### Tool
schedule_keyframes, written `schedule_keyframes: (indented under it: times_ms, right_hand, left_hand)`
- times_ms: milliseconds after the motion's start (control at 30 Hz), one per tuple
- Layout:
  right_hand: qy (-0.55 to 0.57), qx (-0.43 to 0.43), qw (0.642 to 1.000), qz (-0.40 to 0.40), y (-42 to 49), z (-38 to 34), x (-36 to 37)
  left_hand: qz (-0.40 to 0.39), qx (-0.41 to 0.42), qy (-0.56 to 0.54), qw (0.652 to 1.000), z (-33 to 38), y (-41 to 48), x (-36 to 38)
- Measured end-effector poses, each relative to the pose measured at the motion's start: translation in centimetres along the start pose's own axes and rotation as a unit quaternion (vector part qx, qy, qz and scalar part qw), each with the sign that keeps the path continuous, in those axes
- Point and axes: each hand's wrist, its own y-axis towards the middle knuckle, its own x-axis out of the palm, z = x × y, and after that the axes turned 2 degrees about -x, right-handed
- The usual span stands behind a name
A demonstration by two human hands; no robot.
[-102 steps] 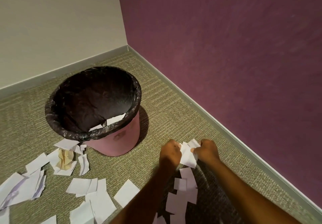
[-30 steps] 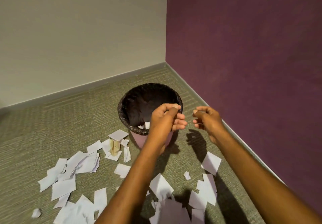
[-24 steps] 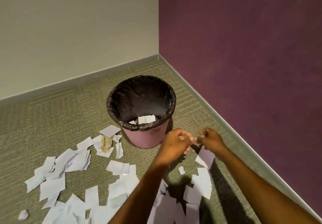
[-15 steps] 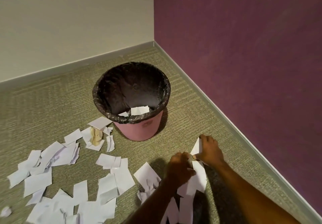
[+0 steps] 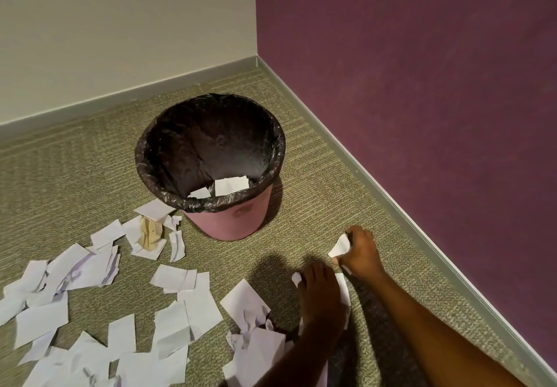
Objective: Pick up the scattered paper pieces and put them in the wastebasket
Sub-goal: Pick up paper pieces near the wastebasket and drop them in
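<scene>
Low in the frame, and mostly lower left, most of the paper pieces (image 5: 187, 320) lie strewn over the carpet (image 5: 316, 181). Just beyond, the left hand (image 5: 322, 296) pinches a small scrap (image 5: 296, 278) at the floor, and the right hand (image 5: 361, 254) has a folded piece (image 5: 340, 247) in its grip. Farther off, mid-frame, the wastebasket (image 5: 229, 224) shows only a few pieces inside, so I'd judge the job barely begun.

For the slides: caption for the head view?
Left hand and right hand gather paper pieces from carpet beside the bag-lined pink wastebasket.
</scene>
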Motion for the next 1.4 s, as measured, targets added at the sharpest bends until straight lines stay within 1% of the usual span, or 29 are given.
schedule_keyframes:
  times_ms: [67,167,300,367,433,500,567,633,700,733,800,867,967,1033,1067,1100,1167,1200,1233,1300,1333,1400]
  right_hand:
    - [0.057,0.027,0.998,0.02,0.0,0.3,-0.1]
    - [0.125,0.082,0.989,0.006,-0.2,0.2,-1.0]
    - [0.181,0.121,0.976,0.011,-0.4,0.3,-1.8]
    - [0.21,0.14,0.967,0.016,-0.5,0.1,-2.3]
    - [0.234,0.152,0.96,0.008,-0.7,-0.2,-2.7]
    - [0.265,0.162,0.951,-0.003,-1.0,-0.4,-2.9]
    - [0.283,0.168,0.944,-0.031,-1.6,-0.4,-3.1]
    - [0.269,0.168,0.945,-0.084,-2.6,-0.4,-3.6]
    - [0.237,0.157,0.948,-0.14,-3.8,-0.2,-3.9]
    - [0.21,0.139,0.954,-0.165,-4.3,0.0,-3.9]
    - [0.142,0.094,0.965,-0.201,-5.4,0.5,-3.4]
    - [0.07,0.048,0.973,-0.216,-6.2,0.8,-2.4]
    - [-0.029,-0.03,0.977,-0.21,-7.2,1.2,-0.8]
    - [-0.15,-0.097,0.969,-0.17,-8.2,1.2,0.4]
    - [-0.203,-0.126,0.96,-0.143,-8.8,1.2,0.8]
    - [-0.23,-0.144,0.955,-0.12,-9.2,1.2,1.3]
    - [-0.237,-0.156,0.954,-0.102,-9.7,1.3,1.9]
    - [-0.232,-0.155,0.955,-0.098,-9.8,1.4,2.1]
    - [-0.222,-0.152,0.958,-0.096,-10.0,1.6,2.4]
    - [-0.19,-0.145,0.966,-0.098,-10.4,1.8,3.0]
    - [-0.174,-0.141,0.969,-0.099,-10.7,1.7,3.2]
    - [-0.169,-0.13,0.972,-0.095,-11.0,1.5,3.4]
  left_hand:
    - [0.018,0.008,-0.001,1.0,-0.1,0.4,0.2]
    - [0.011,0.009,-0.025,1.0,-0.5,1.0,0.5]
    - [0.01,0.045,-0.087,0.995,-1.7,2.2,-0.2]
    - [0.015,0.043,-0.137,0.99,-2.6,2.6,-0.9]
    - [0.042,0.031,-0.202,0.978,-3.4,2.8,-1.2]
    - [0.073,0.029,-0.275,0.958,-4.2,2.8,-1.6]
    - [0.128,0.045,-0.286,0.949,-5.0,2.7,-1.6]
    - [0.185,0.061,-0.272,0.943,-6.1,2.9,-1.3]
    - [0.216,0.086,-0.227,0.946,-7.3,3.1,-1.4]
    - [0.213,0.112,-0.204,0.949,-8.0,3.0,-1.4]
    - [0.179,0.173,-0.142,0.958,-9.2,2.9,-1.1]
    - [0.163,0.191,-0.108,0.962,-9.9,2.5,-0.8]
    - [0.165,0.188,-0.13,0.959,-10.5,2.3,-0.7]
    - [0.166,0.209,-0.157,0.951,-10.9,2.4,-1.3]
    - [0.162,0.203,-0.196,0.946,-11.1,2.4,-1.6]
    - [0.153,0.168,-0.257,0.939,-11.2,2.5,-2.1]
    - [0.109,0.069,-0.345,0.93,-11.4,2.8,-3.1]
    - [0.101,0.04,-0.349,0.931,-11.7,3.2,-3.3]
    - [0.096,0.036,-0.337,0.936,-12.2,3.4,-3.2]
    - [0.072,0.066,-0.31,0.946,-12.8,3.6,-3.3]
    - [0.046,0.091,-0.288,0.952,-13.1,3.5,-3.5]
    - [0.005,0.15,-0.215,0.965,-13.4,3.0,-3.2]
